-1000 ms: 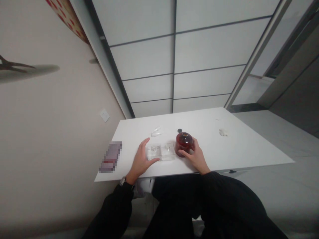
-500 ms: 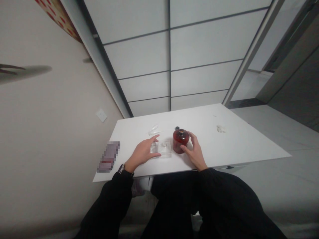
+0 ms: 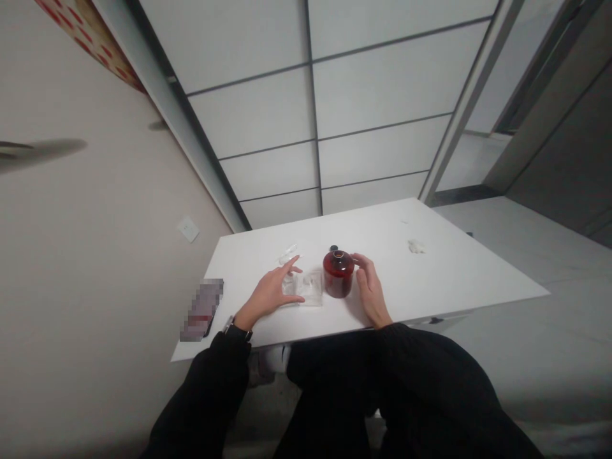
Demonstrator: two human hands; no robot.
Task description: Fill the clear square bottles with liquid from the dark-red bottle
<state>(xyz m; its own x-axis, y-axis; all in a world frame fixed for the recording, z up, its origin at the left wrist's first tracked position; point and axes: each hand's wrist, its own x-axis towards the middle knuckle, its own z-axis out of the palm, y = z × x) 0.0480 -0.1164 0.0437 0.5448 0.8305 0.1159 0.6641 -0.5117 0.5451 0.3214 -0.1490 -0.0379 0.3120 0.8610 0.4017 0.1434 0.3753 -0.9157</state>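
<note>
A round dark-red bottle (image 3: 338,279) with an uncovered neck stands upright on the white table. My right hand (image 3: 370,290) is at its right side, thumb off the glass and fingers loosely curved; fingertips reach near the bottle's shoulder, and contact there is unclear. A clear, box-like container (image 3: 310,290) sits just left of the bottle. Around its left end my left hand (image 3: 268,294) is spread, thumb at the near side and fingers at the far side, without a visible grip. Behind the bottle lies a small black cap (image 3: 333,248).
Behind my left hand lies a thin clear item (image 3: 287,253), its kind unclear. A pixelated, phone-like flat object (image 3: 203,309) rests at the left of the white table (image 3: 382,236). Toward the right lies a small whitish crumpled piece (image 3: 415,246). White panelled doors stand behind.
My right thumb has come off the bottle's front and moved right, so the grip has loosened. My left hand keeps its spread shape by the clear container. The whole view has shifted slightly.
</note>
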